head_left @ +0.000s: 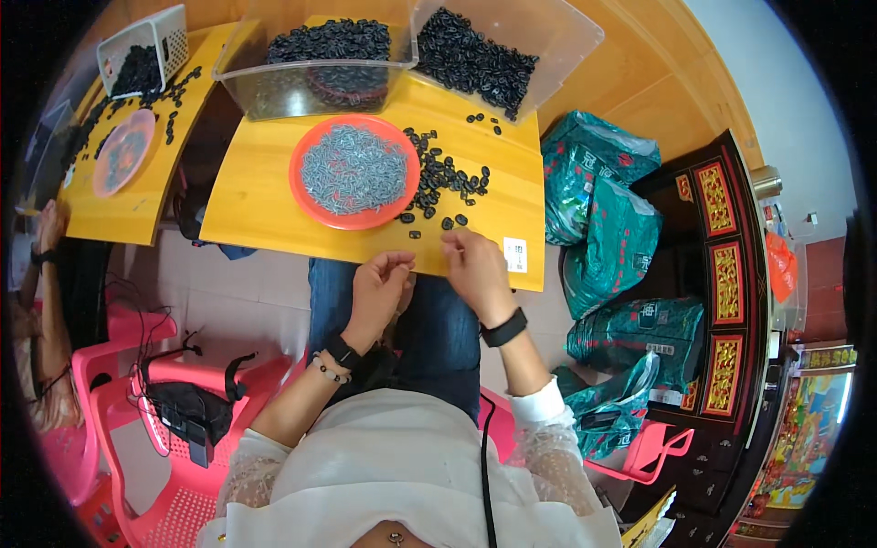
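My left hand [377, 294] hovers at the near edge of the yellow table [274, 224], its fingers curled in and thumb and fingertips pressed together. To its right, my right hand [477, 270] reaches over the edge with its fingers pinched, close to a few small black plastic pieces [448, 223]. Whatever either hand holds is too small or hidden to make out. Beyond them stands a round red plate [408, 203] heaped with small grey metal pins or screws [354, 169]. More loose black pieces [437, 178] lie scattered along its right side.
Two clear plastic bins [311, 87] [562, 46] full of black pieces stand at the table's far side. Green bags [612, 237] pile up to the right. At left, another person's hand [50, 224] is by a second table with a pink plate [125, 152]. Pink chairs [196, 379] stand below.
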Tool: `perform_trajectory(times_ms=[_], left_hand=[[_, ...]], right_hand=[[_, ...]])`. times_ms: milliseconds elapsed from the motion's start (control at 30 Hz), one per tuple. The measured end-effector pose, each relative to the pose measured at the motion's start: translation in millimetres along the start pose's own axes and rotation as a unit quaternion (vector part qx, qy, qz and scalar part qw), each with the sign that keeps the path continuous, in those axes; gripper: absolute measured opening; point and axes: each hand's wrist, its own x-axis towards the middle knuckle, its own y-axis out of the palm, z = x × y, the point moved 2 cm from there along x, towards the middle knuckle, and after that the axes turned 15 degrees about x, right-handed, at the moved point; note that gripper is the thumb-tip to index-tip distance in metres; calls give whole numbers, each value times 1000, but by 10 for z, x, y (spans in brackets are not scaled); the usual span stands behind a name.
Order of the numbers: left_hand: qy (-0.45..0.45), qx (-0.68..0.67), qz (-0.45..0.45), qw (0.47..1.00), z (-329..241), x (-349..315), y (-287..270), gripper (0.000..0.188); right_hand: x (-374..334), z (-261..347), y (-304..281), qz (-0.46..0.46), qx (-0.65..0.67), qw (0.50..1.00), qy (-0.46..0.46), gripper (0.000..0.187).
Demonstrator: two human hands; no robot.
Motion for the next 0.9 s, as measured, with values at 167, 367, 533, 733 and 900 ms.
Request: perform_trajectory(times_ms=[167,367,533,733,900], left_hand=[[10,32,-31,999,-35,-14,8,17],[9,59,-18,998,7,-15,-29,17],[21,47,-25,998,-4,-13,-44,16],[55,94,-43,993,-22,9,-13,14],[131,217,-97,963,-115,-13,104,14]], right_hand=[[50,2,329,-21,-59,997,-35,17],[105,-35,511,-30,-96,995,-26,12],[157,-28,551,-26,-96,995,-3,9],[162,-27,496,-51,-93,994,-11,12],[82,-70,188,-85,74,994,11,11]])
